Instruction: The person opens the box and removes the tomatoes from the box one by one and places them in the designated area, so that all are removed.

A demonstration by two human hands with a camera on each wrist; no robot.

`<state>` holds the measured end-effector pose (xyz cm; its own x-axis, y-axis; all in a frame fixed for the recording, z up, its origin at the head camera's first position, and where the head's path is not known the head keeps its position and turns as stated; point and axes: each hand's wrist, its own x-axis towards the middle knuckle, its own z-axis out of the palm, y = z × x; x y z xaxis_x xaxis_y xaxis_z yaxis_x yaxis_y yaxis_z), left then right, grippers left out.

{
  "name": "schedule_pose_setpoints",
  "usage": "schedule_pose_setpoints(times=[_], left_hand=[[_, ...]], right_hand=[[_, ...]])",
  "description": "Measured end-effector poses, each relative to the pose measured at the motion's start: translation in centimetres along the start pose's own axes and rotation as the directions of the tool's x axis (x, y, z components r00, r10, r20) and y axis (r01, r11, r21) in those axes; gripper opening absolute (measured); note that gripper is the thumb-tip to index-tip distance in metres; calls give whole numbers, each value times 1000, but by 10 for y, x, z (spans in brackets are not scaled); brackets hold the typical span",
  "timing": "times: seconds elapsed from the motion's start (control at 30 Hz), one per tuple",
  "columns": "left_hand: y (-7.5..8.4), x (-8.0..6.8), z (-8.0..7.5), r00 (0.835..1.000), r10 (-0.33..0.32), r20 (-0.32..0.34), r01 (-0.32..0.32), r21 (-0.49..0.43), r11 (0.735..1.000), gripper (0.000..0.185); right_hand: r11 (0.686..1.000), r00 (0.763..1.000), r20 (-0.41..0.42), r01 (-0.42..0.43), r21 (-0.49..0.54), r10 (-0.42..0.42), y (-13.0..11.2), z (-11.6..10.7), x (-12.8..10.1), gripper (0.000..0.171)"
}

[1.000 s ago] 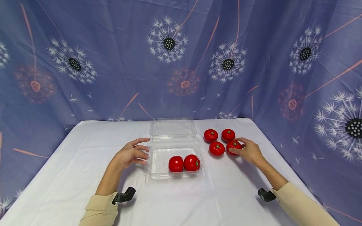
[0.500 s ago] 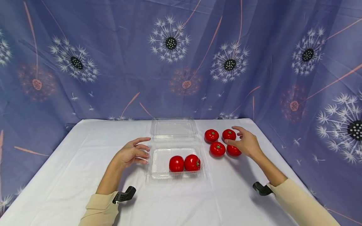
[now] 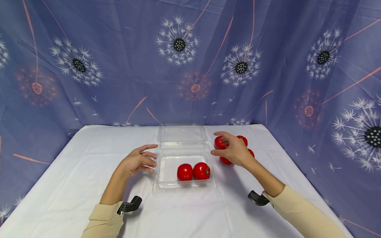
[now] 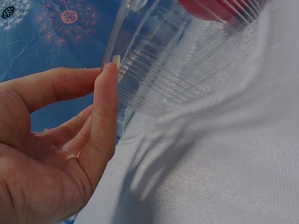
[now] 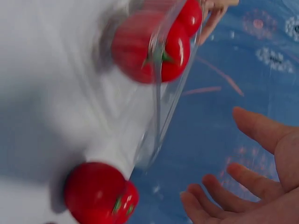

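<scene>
A clear plastic clamshell box lies with its lid laid back. Inside, at its front right, sit two red tomatoes, the left tomato and the right tomato. My left hand stays at the box's left side, fingers loosely bent and fingertips right at its rim in the left wrist view. My right hand is over the tomatoes right of the box, thumb and fingers spread around nothing. It partly covers a back-left tomato and a front-left tomato.
The lid lies behind the box. Two more tomatoes, a back one and a front one, show partly behind my right hand. A white cloth covers the table, and a blue dandelion-print curtain hangs behind.
My right hand has let go of the front-right tomato, lifted off and moved left over the tomatoes toward the box. My left hand has stayed at the box's side.
</scene>
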<state>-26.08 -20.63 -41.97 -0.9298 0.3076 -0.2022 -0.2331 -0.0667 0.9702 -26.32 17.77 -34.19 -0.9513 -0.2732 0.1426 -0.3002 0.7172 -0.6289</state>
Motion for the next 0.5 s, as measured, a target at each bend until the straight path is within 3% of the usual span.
schedule_pose_setpoints(times=[0.2,0.33,0.5], left_hand=[[0,0,-1,1000,5,4,-5,9,1000,87],[0,-1,-1,1000,7,7,-7,-2,1000,86],[0,-1,0,1000,6,14,-6,-8,1000,85]], right_hand=[[997,992,97,75,31,-78,-16,23,1,64],[986,967,198,153,65,-163,-23,38,4,61],[979,935,294,171,115,-198,-27,50,5,53]])
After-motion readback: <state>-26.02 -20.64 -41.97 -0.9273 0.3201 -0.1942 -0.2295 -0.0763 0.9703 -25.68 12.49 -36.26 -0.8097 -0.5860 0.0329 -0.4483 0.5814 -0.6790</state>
